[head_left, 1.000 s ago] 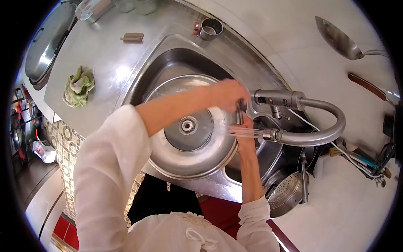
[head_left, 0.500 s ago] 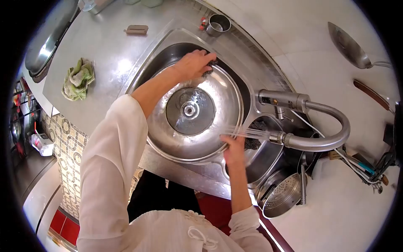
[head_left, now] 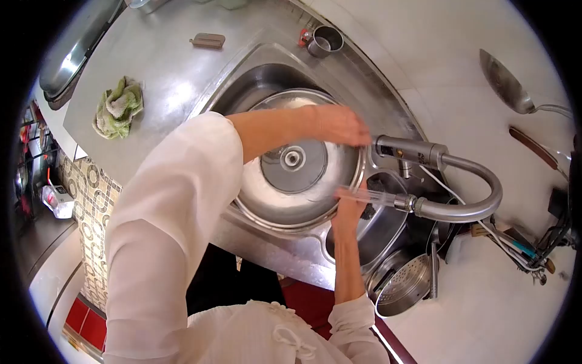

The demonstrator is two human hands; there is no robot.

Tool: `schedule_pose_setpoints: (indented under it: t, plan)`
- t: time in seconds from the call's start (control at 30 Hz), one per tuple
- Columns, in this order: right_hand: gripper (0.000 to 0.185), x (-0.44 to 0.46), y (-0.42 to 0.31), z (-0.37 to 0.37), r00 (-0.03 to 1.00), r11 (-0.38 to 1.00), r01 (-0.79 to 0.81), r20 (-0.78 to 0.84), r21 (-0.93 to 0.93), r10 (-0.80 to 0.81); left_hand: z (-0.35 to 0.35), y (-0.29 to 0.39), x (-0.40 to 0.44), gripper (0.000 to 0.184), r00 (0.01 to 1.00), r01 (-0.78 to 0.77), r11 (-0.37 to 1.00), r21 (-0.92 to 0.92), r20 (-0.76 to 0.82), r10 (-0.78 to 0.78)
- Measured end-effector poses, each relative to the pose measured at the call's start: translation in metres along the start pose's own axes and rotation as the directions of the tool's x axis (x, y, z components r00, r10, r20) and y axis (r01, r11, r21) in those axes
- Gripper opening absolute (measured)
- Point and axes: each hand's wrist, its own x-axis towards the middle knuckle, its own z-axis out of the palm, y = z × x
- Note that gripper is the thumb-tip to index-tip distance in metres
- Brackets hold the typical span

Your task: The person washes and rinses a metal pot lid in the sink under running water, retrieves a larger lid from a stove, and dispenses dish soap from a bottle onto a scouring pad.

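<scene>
A wide steel pot lid (head_left: 267, 209) with a glass centre lies underside up in the large sink basin (head_left: 242, 88). My left hand (head_left: 336, 124) is curled palm down over the lid's far right rim, blurred by motion. The dark steel wool scrubber seen in it earlier is now hidden beneath the fingers. My right hand (head_left: 350, 209) grips the lid's near right rim, thumb toward the inside. Water streams from the faucet (head_left: 403, 202) across that hand onto the lid. Another dark scouring pad (head_left: 377, 182) lies in the small side basin, partly covered by the stream.
A metal cup (head_left: 324, 41) stands behind the sink. On the left counter are a green-white cloth (head_left: 119, 109) and a small brown object (head_left: 208, 40). A steamer pot (head_left: 403, 285) sits right of the small basin. A ladle (head_left: 506, 82) is at the upper right.
My left hand has moved from the lid's far rim rightward toward the faucet base. The lid has shifted slightly right. My right hand stays at its rim with water still running.
</scene>
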Motion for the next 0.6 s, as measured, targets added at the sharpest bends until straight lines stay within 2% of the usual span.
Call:
schedule_pose_setpoints:
  t: [0.03, 0.07, 0.17, 0.2, 0.23, 0.27, 0.3, 0.33, 0.37, 0.4, 0.47, 0.5, 0.57, 0.6]
  plan:
    - [0.05, -0.003, 0.001, -0.002, 0.998, 0.999, 0.045, 0.036, 0.02, -0.046, -0.002, 0.01, 0.003, 0.019, 0.986, -0.146, 0.989, -0.002, -0.078, 0.146]
    - [0.047, -0.003, 0.004, -0.004, 0.999, 0.999, 0.045, -0.007, 0.015, -0.045, 0.004, 0.019, 0.004, 0.016, 0.968, -0.167, 0.984, -0.069, -0.204, 0.15]
    - [0.044, -0.002, 0.011, -0.006, 0.998, 0.998, 0.064, -0.013, 0.03, -0.063, 0.011, 0.011, -0.001, 0.016, 0.958, -0.159, 0.982, -0.098, -0.258, 0.129]
    - [0.044, -0.005, 0.014, -0.01, 0.998, 0.998, 0.06, -0.018, 0.032, -0.059, 0.011, 0.001, -0.007, 0.021, 0.985, -0.01, 0.98, -0.199, -0.171, -0.024]
    - [0.044, -0.006, 0.016, -0.014, 0.99, 0.992, 0.126, 0.061, 0.032, -0.128, 0.009, -0.013, -0.017, 0.025, 0.954, 0.286, 0.924, -0.252, -0.017, -0.3]
    - [0.044, -0.004, 0.016, -0.017, 0.97, 0.98, 0.196, 0.137, 0.035, -0.199, 0.008, -0.028, -0.029, 0.028, 0.83, 0.558, 0.789, -0.258, 0.141, -0.54]
    - [0.044, -0.006, 0.012, -0.018, 0.971, 0.979, 0.2, 0.131, 0.033, -0.202, 0.016, -0.045, -0.048, 0.032, 0.799, 0.593, 0.743, -0.309, 0.111, -0.591]
    - [0.043, -0.012, 0.008, -0.014, 0.98, 0.986, 0.167, 0.111, 0.012, -0.167, 0.024, -0.055, -0.067, 0.029, 0.838, 0.433, 0.774, -0.463, -0.11, -0.534]
    - [0.042, -0.016, 0.006, -0.012, 0.987, 0.991, 0.131, 0.093, -0.004, -0.13, 0.025, -0.053, -0.073, 0.029, 0.841, 0.431, 0.775, -0.462, -0.105, -0.531]
    - [0.042, -0.015, 0.01, -0.016, 0.988, 0.992, 0.128, 0.092, 0.003, -0.127, 0.026, -0.05, -0.078, 0.028, 0.811, 0.462, 0.719, -0.519, -0.082, -0.579]
    - [0.04, -0.009, 0.016, -0.022, 0.966, 0.968, 0.213, 0.18, -0.133, -0.188, 0.021, -0.045, -0.087, 0.027, 0.738, 0.49, 0.568, -0.661, -0.032, -0.674]
    - [0.04, -0.008, 0.018, -0.023, 0.967, 0.969, 0.208, 0.179, -0.131, -0.184, 0.016, -0.044, -0.09, 0.027, 0.738, 0.493, 0.566, -0.66, -0.027, -0.674]
    - [0.037, -0.006, 0.019, -0.023, 0.966, 0.98, 0.186, 0.195, -0.063, -0.171, 0.007, -0.045, -0.093, 0.03, 0.658, 0.532, 0.276, -0.8, 0.185, -0.73]
    - [0.037, -0.004, 0.02, -0.026, 0.966, 0.981, 0.186, 0.197, -0.064, -0.17, 0.002, -0.049, -0.091, 0.031, 0.74, 0.431, 0.338, -0.837, 0.113, -0.664]
